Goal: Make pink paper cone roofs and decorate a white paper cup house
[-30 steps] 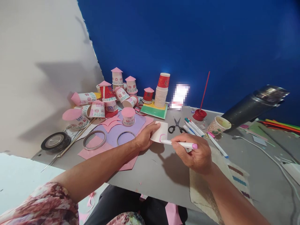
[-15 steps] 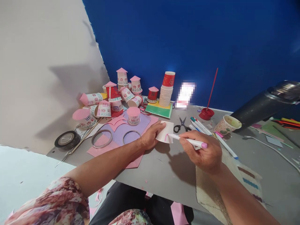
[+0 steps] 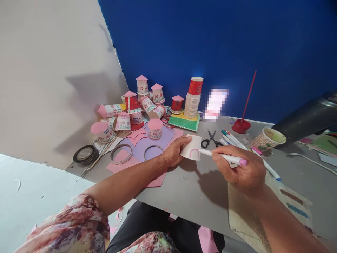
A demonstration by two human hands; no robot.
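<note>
A plain white paper cup (image 3: pixel 193 144) is gripped by my left hand (image 3: pixel 176 151), its fingers wrapped round the cup's left side. Between the fingers of my right hand (image 3: pixel 240 172) is a white felt-tip pen (image 3: pixel 225 157) with a pink end. Its tip touches the cup at the right end of a pink line shaped like an arch. Just behind the cup lie black-handled scissors (image 3: pixel 210 138). To the left, a decorated cup with a pink paper roof (image 3: pixel 155 129) stands on purple paper (image 3: pixel 135 149).
Several decorated cups (image 3: pixel 123 122) crowd the back left. A stack of paper cups (image 3: pixel 192 105) stands on a green and yellow packet (image 3: pixel 185 123). Tape rolls (image 3: pixel 85 154) lie left. At right are markers (image 3: pixel 234 138), a patterned cup (image 3: pixel 268 138) and a cloth (image 3: pixel 237 203).
The pink line on the cup has grown from a short hooked stroke into a wider arch as the pen moved right. The whole view has shifted slightly.
</note>
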